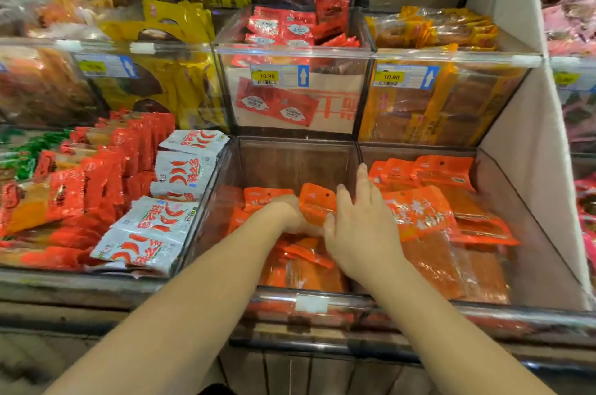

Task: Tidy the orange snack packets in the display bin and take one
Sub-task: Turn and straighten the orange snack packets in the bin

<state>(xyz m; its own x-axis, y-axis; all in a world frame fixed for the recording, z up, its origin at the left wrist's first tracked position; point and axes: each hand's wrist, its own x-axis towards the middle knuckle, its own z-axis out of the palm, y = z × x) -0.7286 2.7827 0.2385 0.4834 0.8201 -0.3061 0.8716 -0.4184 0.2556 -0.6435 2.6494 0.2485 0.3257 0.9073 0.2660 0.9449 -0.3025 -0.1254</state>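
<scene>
Orange snack packets (303,268) lie in a clear display bin (290,156) at the bottom centre. My left hand (287,210) reaches into the bin and grips an upright orange packet (317,201) from its left side; the fingers are hidden behind the packet. My right hand (358,227) sits over the divider between this bin and the one on its right, fingers straight and spread, thumb touching the same packet. More orange packets (429,207) fill the right bin, some standing, some lying flat.
White chilli-print packets (154,227) and red packets (90,181) fill the bin on the left. Above stand clear bins with red packets (290,26) and yellow-orange packets (435,30), each with a price tag. A white panel (522,123) closes the right side. A metal rail (322,307) runs along the front.
</scene>
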